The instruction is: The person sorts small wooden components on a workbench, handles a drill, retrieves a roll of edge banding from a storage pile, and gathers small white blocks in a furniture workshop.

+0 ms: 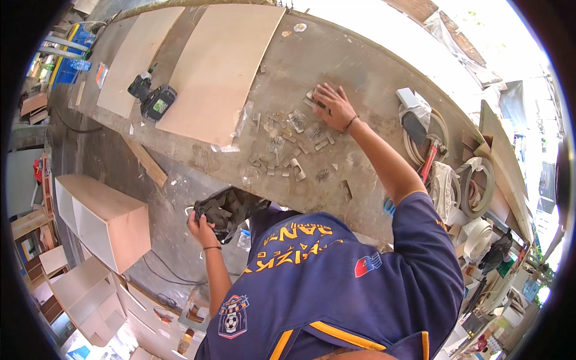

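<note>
At the table's near edge, my left hand (pixel 203 231) is closed on the rim of a black plastic bag (pixel 231 206), whose mouth gapes beside the edge. What lies inside the bag is too dark to make out. Out over the tabletop, my right hand (pixel 336 108) is laid with its fingers stretched out, the fingertips over a small grey metal piece (pixel 310 96). Between the two hands lie several scattered grey metal pieces (pixel 297 170), some bent or shaped like short strips. Among them are small clear packets of dark screws (pixel 296 121).
A worktable (pixel 354 66) carries light wooden panels (pixel 225 72) and a cordless drill (pixel 157 103) at left. To the right are a red-handled hammer (pixel 428 159), rolls of edge banding (pixel 477 186) and blue-handled scissors (pixel 389 207). A box-shaped cabinet (pixel 114 222) stands at lower left.
</note>
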`<move>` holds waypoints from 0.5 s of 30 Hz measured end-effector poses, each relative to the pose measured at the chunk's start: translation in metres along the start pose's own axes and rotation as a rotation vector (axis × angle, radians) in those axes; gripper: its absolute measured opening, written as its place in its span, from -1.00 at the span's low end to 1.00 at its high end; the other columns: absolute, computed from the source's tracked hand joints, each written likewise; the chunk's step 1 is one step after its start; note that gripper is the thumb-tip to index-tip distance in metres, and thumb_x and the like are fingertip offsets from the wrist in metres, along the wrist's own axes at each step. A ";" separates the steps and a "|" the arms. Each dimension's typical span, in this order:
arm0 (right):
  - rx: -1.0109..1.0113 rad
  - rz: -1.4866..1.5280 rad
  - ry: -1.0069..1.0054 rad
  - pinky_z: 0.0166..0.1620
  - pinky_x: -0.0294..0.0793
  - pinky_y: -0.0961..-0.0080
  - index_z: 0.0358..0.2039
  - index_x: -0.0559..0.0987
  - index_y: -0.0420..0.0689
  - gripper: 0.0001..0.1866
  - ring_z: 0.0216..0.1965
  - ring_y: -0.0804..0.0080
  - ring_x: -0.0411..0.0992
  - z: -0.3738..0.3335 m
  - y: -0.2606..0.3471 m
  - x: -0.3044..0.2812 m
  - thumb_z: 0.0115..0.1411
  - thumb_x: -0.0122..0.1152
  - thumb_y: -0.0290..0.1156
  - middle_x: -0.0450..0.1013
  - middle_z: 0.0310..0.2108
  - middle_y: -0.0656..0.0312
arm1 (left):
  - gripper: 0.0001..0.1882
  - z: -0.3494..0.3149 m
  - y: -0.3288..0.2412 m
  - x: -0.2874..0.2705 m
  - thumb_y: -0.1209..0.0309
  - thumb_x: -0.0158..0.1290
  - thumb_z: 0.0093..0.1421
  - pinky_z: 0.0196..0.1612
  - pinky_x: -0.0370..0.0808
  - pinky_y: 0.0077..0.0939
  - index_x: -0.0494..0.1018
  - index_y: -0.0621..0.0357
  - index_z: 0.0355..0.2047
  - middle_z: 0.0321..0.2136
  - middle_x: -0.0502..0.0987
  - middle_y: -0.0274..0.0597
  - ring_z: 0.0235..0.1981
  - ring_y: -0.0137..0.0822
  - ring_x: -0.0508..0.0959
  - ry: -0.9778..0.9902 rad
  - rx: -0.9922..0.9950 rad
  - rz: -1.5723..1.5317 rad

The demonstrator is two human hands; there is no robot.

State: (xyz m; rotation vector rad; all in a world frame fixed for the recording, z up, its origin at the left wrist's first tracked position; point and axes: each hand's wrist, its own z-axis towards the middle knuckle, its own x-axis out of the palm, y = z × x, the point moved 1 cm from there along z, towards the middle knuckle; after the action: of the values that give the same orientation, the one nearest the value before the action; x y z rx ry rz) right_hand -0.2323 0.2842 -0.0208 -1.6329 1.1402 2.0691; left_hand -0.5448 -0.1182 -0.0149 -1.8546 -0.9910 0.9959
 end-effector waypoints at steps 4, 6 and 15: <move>-0.025 0.034 -0.016 0.24 -0.16 0.22 0.08 0.29 -0.05 -0.43 0.25 0.22 -0.09 -0.026 0.020 -0.023 0.11 -0.04 -0.01 0.06 0.19 0.16 | -0.61 -0.002 -0.001 0.005 0.54 -0.10 0.09 -0.60 0.35 -0.68 0.22 0.29 -0.03 -0.38 0.38 -0.25 -0.69 -0.59 0.25 0.020 0.004 0.013; 0.086 0.033 -0.185 0.23 -0.17 0.23 0.11 0.25 -0.03 -0.39 0.25 0.21 -0.10 -0.041 -0.003 -0.023 0.13 -0.09 0.04 0.04 0.20 0.14 | -0.62 -0.005 -0.002 0.003 0.55 -0.11 0.09 -0.60 0.35 -0.68 0.23 0.28 -0.04 -0.38 0.38 -0.25 -0.68 -0.59 0.25 0.030 0.003 -0.022; 0.125 0.033 -0.115 0.25 -0.25 0.24 0.15 0.18 -0.05 -0.35 0.26 0.27 -0.13 -0.041 0.073 0.036 0.15 -0.18 0.10 0.01 0.21 0.15 | -0.64 -0.003 -0.022 0.002 0.57 -0.08 0.08 -0.63 0.32 -0.67 0.25 0.30 -0.07 -0.46 0.32 -0.27 -0.70 -0.57 0.23 0.052 0.061 -0.093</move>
State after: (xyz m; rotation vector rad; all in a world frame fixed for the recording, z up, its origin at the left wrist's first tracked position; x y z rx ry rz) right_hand -0.2622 0.1983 -0.0254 -1.4283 1.2385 2.0380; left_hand -0.5469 -0.1084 0.0056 -1.7593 -0.9958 0.9084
